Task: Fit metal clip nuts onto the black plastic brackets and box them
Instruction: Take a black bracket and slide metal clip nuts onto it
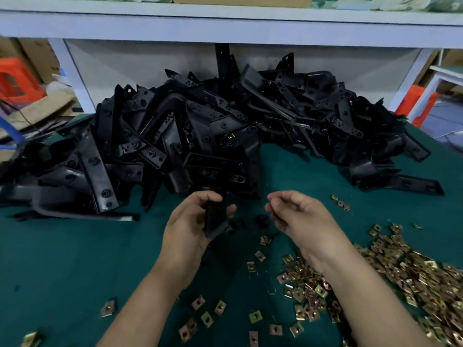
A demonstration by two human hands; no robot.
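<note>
Near the centre of the frame, a black plastic bracket (216, 217) is held roughly upright by the left hand (185, 229), whose fingers and thumb are curled round it. Just to the right of it, and apart from it, the right hand (300, 219) is seen with its fingers curled inward and the thumb brought close to the forefinger; whether anything is pinched there cannot be told. Both forearms are stretched up from the bottom edge over the green counter (62, 259).

Across the middle of the frame, from the left edge to the right, a large pile of black brackets (200, 136) is heaped on the counter, reaching back to the far edge. One brass-coloured clip is seen fitted among them near the middle of the pile (231, 136).

At the lower right, a thick heap of metal clip nuts (413, 271) is spread beneath and beside the right forearm. Loose nuts (208, 319) are scattered along the bottom centre between the two forearms, one lies alone at the lower left (108, 308), and a small cluster (341, 203) is set apart at the right of the right hand.

Along the top of the frame, a white shelf (225, 23) is fixed over the counter, and the lower edge of a cardboard box (240, 0) is seen on it. At the upper left, an orange stool (15, 78) is partly visible beyond the counter.
</note>
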